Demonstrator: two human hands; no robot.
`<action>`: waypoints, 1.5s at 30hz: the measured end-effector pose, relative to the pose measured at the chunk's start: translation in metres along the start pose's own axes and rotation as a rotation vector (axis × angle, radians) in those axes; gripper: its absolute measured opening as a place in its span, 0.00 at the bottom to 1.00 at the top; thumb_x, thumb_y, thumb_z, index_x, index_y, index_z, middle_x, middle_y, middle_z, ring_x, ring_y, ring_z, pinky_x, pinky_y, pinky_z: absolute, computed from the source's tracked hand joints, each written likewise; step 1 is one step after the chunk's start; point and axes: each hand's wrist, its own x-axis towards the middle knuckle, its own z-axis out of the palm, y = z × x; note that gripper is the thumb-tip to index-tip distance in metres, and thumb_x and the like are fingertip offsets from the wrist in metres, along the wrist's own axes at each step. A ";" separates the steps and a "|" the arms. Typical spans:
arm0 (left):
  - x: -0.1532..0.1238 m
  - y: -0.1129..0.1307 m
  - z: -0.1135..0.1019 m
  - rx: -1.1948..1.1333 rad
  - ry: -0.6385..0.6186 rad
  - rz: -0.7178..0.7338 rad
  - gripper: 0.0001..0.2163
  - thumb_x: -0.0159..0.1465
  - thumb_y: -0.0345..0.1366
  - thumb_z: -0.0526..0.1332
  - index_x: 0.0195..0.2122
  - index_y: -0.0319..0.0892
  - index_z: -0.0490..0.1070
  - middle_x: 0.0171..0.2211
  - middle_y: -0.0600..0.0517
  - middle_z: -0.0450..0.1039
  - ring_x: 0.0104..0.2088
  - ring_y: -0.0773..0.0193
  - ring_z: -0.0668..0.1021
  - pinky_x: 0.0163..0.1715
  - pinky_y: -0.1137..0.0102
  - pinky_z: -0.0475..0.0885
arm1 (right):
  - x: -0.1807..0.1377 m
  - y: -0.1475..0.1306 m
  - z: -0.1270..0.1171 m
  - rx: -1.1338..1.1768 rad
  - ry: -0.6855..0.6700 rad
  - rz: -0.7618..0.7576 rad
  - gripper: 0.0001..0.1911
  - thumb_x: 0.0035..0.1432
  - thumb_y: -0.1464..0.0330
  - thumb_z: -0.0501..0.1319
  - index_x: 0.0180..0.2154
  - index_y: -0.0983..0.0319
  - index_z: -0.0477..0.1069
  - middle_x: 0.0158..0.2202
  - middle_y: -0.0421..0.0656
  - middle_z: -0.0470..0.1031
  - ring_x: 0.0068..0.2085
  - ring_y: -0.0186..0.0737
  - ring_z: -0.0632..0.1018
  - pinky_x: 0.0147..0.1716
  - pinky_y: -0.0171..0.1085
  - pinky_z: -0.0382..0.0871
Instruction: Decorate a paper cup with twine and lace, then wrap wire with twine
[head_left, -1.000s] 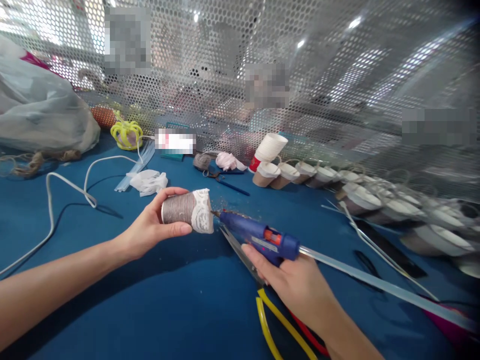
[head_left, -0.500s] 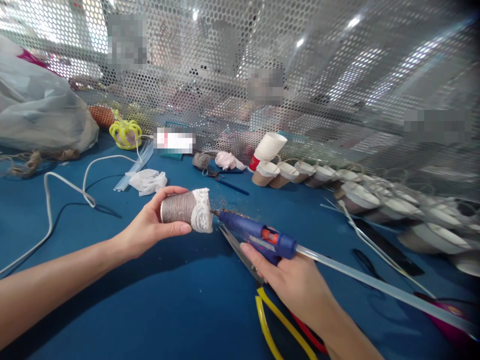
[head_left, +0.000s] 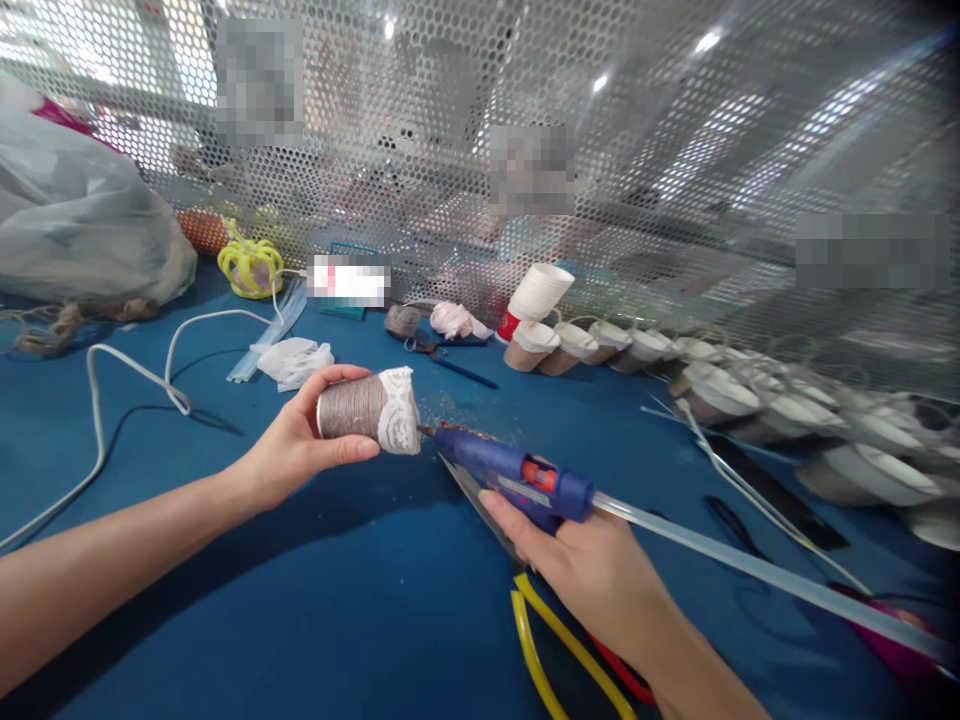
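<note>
My left hand (head_left: 307, 430) is closed around a small cup wrapped in grey-brown cord (head_left: 352, 408), tipped on its side above the table. White lace trim (head_left: 399, 412) runs round the cup's right end. In my right hand (head_left: 577, 560) is a blue hot glue gun (head_left: 487, 462), its tip at the lace-trimmed end; whether the two touch, I cannot tell. A long clear glue stick (head_left: 720, 548) sticks out of the gun's back. Beneath the gun lie scissors with yellow handles (head_left: 532, 655), partly hidden by my right hand.
Rows of cord-wrapped cups (head_left: 720, 390) line the right side, near stacked white paper cups (head_left: 541, 290). Crumpled white lace (head_left: 294, 362), pliers (head_left: 426, 348) and a pink yarn bundle (head_left: 454, 320) lie farther back. A white cable (head_left: 94, 400) loops at left; a perforated metal screen (head_left: 420, 120) stands behind.
My left hand has shifted the cup slightly left and up. The glue gun has moved a little left too, its tip staying at the lace end.
</note>
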 end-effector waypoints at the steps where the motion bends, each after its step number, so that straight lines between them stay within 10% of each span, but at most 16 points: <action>1: 0.000 0.000 0.000 0.000 -0.002 0.001 0.24 0.45 0.28 0.69 0.44 0.49 0.65 0.38 0.55 0.68 0.34 0.69 0.70 0.32 0.76 0.67 | 0.000 0.000 0.000 -0.004 -0.002 -0.002 0.13 0.53 0.60 0.57 0.23 0.58 0.73 0.22 0.42 0.75 0.33 0.47 0.78 0.28 0.38 0.72; 17: -0.003 0.000 0.000 -0.007 -0.060 -0.031 0.24 0.46 0.28 0.69 0.43 0.50 0.65 0.37 0.55 0.68 0.33 0.69 0.71 0.31 0.77 0.68 | 0.001 0.003 0.002 0.079 0.001 0.056 0.14 0.53 0.59 0.56 0.22 0.58 0.72 0.18 0.42 0.73 0.26 0.44 0.76 0.23 0.38 0.71; 31: -0.002 -0.004 0.000 -0.502 -0.198 -0.331 0.18 0.55 0.47 0.61 0.41 0.41 0.68 0.30 0.49 0.71 0.28 0.67 0.73 0.26 0.75 0.68 | 0.011 -0.005 0.004 1.188 -0.146 0.476 0.15 0.53 0.57 0.58 0.30 0.63 0.67 0.11 0.32 0.59 0.12 0.24 0.56 0.12 0.28 0.47; 45: -0.006 -0.003 0.004 -0.581 -0.226 -0.317 0.18 0.54 0.39 0.64 0.45 0.44 0.65 0.37 0.49 0.71 0.33 0.66 0.74 0.34 0.72 0.69 | 0.007 -0.008 0.022 1.230 -0.201 0.510 0.17 0.53 0.55 0.57 0.29 0.64 0.67 0.10 0.32 0.59 0.12 0.25 0.56 0.12 0.29 0.46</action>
